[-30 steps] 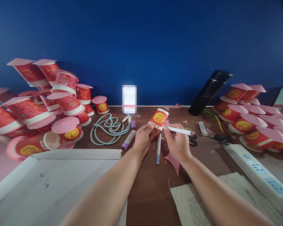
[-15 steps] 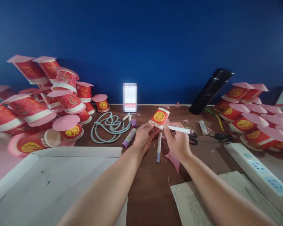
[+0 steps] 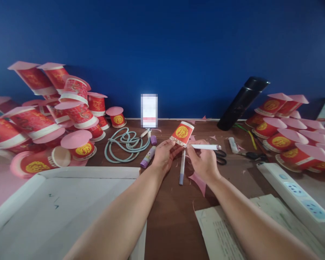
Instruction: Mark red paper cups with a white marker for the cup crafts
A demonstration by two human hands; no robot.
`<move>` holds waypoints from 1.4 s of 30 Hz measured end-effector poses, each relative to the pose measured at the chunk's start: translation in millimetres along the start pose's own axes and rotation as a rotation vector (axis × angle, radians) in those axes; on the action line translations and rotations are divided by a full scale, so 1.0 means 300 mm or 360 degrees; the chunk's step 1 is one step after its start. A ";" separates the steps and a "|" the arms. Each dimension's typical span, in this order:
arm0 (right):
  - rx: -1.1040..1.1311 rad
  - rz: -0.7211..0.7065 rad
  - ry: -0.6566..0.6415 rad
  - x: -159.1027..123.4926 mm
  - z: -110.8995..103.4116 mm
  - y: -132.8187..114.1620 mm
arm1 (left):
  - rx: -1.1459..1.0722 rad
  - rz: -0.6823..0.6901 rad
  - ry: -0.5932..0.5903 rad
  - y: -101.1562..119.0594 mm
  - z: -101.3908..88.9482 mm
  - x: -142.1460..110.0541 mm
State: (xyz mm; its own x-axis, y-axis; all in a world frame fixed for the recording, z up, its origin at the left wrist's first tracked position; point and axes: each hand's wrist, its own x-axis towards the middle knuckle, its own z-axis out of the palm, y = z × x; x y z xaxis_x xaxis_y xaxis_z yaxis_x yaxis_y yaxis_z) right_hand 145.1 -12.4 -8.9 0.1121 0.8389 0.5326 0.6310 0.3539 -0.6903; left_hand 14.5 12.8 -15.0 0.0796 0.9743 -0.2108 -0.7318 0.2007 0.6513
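Observation:
My left hand is closed on a red paper cup with a gold round emblem, held tilted above the table. Zigzag marks run along the cup's white rim, which faces me. Between the fingers of my right hand is a white marker, its tip at or close to the rim's right end; exact contact I cannot make out. Below the cup, a second marker with a grey-violet end lies on the table. A purple glue stick rests left of my left hand, its purple cap just behind.
Red cups with pink paper tops pile up at left; more such cups stand at right. A black flask leans on the blue wall. Around are a pale cable, scissors, a white box lid and a power strip.
The view has shifted very slightly. The cup has tilted a little in my left hand, and the marker in my right hand sits a bit more level.

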 end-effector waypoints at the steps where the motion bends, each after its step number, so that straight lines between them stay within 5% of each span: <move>1: 0.0009 -0.0010 0.0013 -0.001 0.000 -0.001 | 0.0003 0.0001 -0.0004 -0.001 -0.001 0.000; 7: 0.0276 0.0074 0.0120 -0.002 -0.006 -0.017 | -0.0133 0.0041 0.0006 0.002 -0.003 0.007; 11: 0.0632 0.0553 0.0100 0.007 0.000 -0.002 | -0.0320 -0.0005 0.0072 0.012 -0.002 0.012; 17: 0.1517 0.1318 -0.0066 0.031 0.022 0.030 | -0.0374 -0.0148 -0.0072 0.016 0.002 -0.001; 24: 0.2113 0.1434 0.0017 0.051 0.009 0.048 | -0.0319 -0.0248 -0.0170 0.002 0.010 -0.011; 32: 0.1986 0.1247 -0.0014 0.044 0.019 0.053 | -0.0090 -0.0186 -0.0394 -0.022 0.019 -0.032; 36: 0.1537 0.1147 0.0055 0.029 0.024 0.029 | -0.0058 -0.0149 -0.0271 -0.023 0.010 -0.021; 39: 0.0812 0.0768 0.0199 0.014 0.012 0.016 | -0.0118 -0.0118 -0.0111 -0.017 0.010 -0.012; 42: 0.0232 0.0113 0.0310 0.001 -0.013 -0.006 | -0.0161 -0.0102 -0.0058 -0.015 0.014 -0.012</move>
State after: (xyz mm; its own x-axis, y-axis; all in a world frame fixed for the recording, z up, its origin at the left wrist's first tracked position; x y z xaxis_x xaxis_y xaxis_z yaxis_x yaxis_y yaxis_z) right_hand 147.0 -14.5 -5.6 0.3073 0.7732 0.5547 0.5003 0.3646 -0.7854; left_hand 20.5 8.9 -14.2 0.1514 0.9633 -0.2217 -0.7889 0.2529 0.5601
